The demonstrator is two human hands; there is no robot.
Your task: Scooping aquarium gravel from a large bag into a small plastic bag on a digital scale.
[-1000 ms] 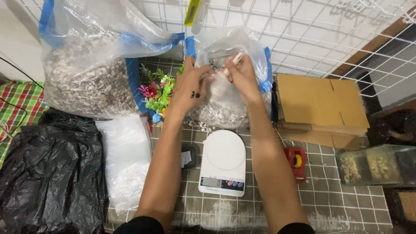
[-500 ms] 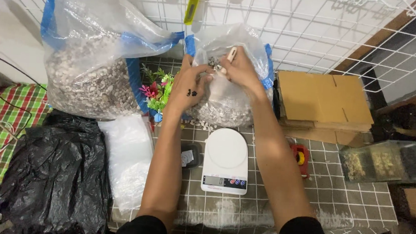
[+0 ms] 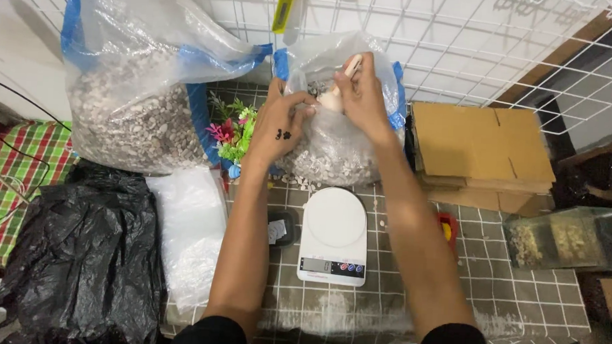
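At the far side of the tiled table [image 3: 410, 317], head view: both hands are up at the mouth of the small clear bag [image 3: 335, 145] of pale gravel, which stands just behind the white scale [image 3: 333, 233] and leans on the wire grid [image 3: 466, 41]. Left hand [image 3: 280, 125] is curled, fingers pinching the bag's plastic at the left edge of the opening; small dark mark on its back. Right hand [image 3: 362, 98] is closed round a pale scoop-like tool [image 3: 346, 73], only partly visible, held inside the bag's mouth; what kind of tool it is, cannot tell. The two hands nearly touch over the opening.

Scale sits between the forearms, platform bare, display facing the person. A small dark object [image 3: 280, 228] lies just left of the scale, a red item [image 3: 447, 228] just right, mostly hidden by the right forearm.

Left of the small bag: fake plants [image 3: 233, 130], green and pink, then a big clear bag [image 3: 139, 93] of gravel with blue edges, much larger and fuller. In front of it a white plastic bag [image 3: 191, 236] lies flat; a black bag [image 3: 78, 265] slumps at the table's left edge over a checked cloth [image 3: 5, 191].

Right of the small bag: stacked flat cardboard [image 3: 481, 153]. Further right, a clear box [image 3: 571, 238] with compartments of beige bits. A yellow strip [image 3: 285, 7] hangs on the grid above the bags.
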